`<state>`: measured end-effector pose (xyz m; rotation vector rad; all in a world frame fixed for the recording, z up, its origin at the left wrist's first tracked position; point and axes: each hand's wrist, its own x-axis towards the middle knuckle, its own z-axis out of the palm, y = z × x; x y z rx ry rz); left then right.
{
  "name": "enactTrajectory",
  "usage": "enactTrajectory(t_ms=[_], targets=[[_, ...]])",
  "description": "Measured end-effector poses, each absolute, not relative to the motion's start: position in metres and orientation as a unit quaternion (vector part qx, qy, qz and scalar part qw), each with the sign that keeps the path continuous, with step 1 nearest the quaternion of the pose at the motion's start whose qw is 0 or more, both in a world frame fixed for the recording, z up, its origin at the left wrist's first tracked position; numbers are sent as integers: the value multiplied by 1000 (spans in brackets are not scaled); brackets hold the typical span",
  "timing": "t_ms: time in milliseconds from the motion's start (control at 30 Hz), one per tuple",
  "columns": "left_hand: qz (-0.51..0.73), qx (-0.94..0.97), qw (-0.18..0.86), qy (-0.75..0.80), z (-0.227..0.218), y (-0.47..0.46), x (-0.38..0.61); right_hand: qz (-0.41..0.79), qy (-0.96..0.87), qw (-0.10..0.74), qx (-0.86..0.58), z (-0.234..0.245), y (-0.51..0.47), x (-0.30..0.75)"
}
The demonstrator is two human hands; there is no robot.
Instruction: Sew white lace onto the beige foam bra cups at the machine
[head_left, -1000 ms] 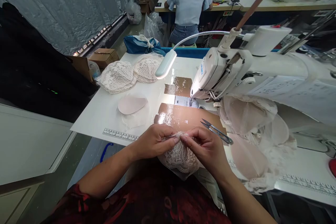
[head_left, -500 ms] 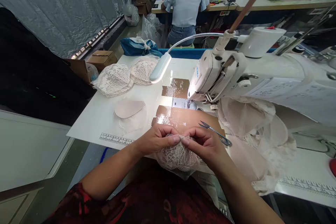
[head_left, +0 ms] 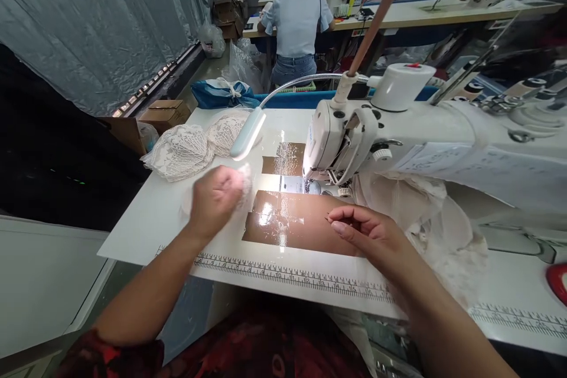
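Observation:
My left hand (head_left: 215, 196) is closed around a pale lace cup piece (head_left: 244, 179) and is smeared by motion, just above the white table (head_left: 146, 221) and to the left of the brown taped patch (head_left: 292, 221). A heap of finished lace cups (head_left: 179, 152) lies beyond it. My right hand (head_left: 365, 229) rests over the right end of the brown patch with its fingers curled together. A thin dark tip of the thread snips (head_left: 327, 218) pokes out at the fingertips, and the rest is hidden under the hand.
A white sewing machine (head_left: 349, 130) stands just beyond my hands, with a gooseneck lamp (head_left: 246, 133) to its left. Pale fabric (head_left: 420, 212) is heaped under the machine arm. A printed ruler (head_left: 287, 274) runs along the table's near edge. Another person (head_left: 296, 23) sits at the back.
My hands have parted. The left one has carried the lace piece from the near edge up and to the left. The right one has moved onto the snips. The view has tilted.

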<state>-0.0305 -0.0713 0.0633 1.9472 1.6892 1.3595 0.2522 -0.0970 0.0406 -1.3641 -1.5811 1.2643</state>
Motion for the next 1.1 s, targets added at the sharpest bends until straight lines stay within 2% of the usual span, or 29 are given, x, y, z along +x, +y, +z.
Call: enactTrajectory(t_ms=[67, 133, 233, 367, 500, 667, 733, 900, 1100], targets=[[324, 780, -1, 536, 51, -58, -6, 434, -662, 317, -523, 46, -89, 254], [145, 854, -47, 498, 33, -51, 26, 374, -714, 271, -527, 49, -81, 252], [66, 875, -30, 479, 8, -53, 65, 272, -762, 184, -559, 45, -69, 245], [20, 888, -17, 460, 0, -69, 80, 200, -806, 162, -533, 28, -64, 235], [20, 891, 30, 452, 18, -73, 67, 157, -842, 127, -500, 14, -65, 226], [122, 881, 242, 387, 39, -57, 42, 86, -855, 58, -507, 11, -67, 220], [150, 884, 227, 380, 33, -50, 37, 64, -854, 39, -515, 12, -67, 219], [154, 913, 97, 365, 4, -36, 37, 22, -843, 21, -537, 12, -66, 215], [160, 920, 100, 344, 1, -16, 34, 13, -829, 38, -557, 8, -60, 212]])
